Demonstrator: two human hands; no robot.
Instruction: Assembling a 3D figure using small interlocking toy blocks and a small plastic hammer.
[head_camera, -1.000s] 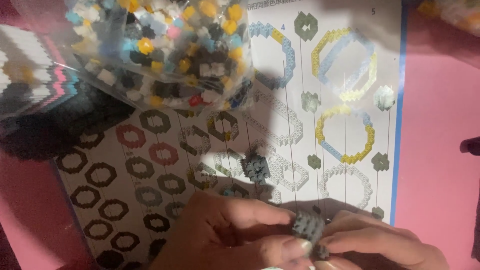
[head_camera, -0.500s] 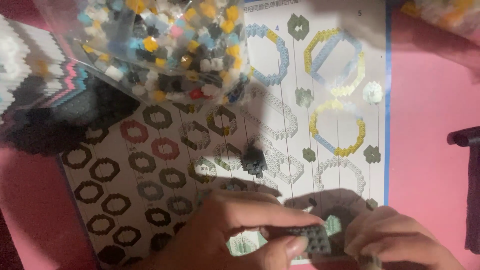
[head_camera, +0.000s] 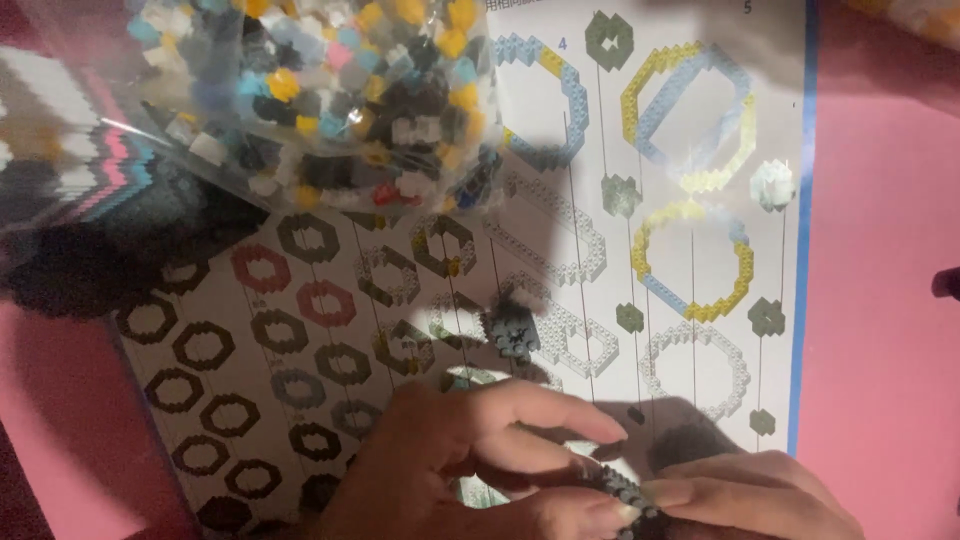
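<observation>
Down at the bottom edge, the left hand (head_camera: 470, 450) and the right hand (head_camera: 760, 495) come together on one small thing. It is a little strip of dark grey bricks (head_camera: 622, 492), and it sits right between the two hands. The left thumb and fingers pinch it from one side, and the tip of a right finger presses on it from the other side. So both hands have a grip on the same piece. The strip is short and bumpy on top, with tiny round studs. Part of it is hidden under the fingers, so I cannot tell its full shape.

Just above the hands lies another small dark grey brick clump (head_camera: 512, 332). It rests alone on the paper, apart from both hands.

Under everything is a big instruction sheet (head_camera: 700, 130). It shows many rings made of bricks, some dark, some red, some white, and some yellow and blue. The sheet lies on a pink surface (head_camera: 880, 250).

At the top left is a clear plastic bag (head_camera: 320, 100). It is full of tiny bricks in black, white, yellow, blue and pink. It lies partly on the sheet, well apart from the hands.
</observation>
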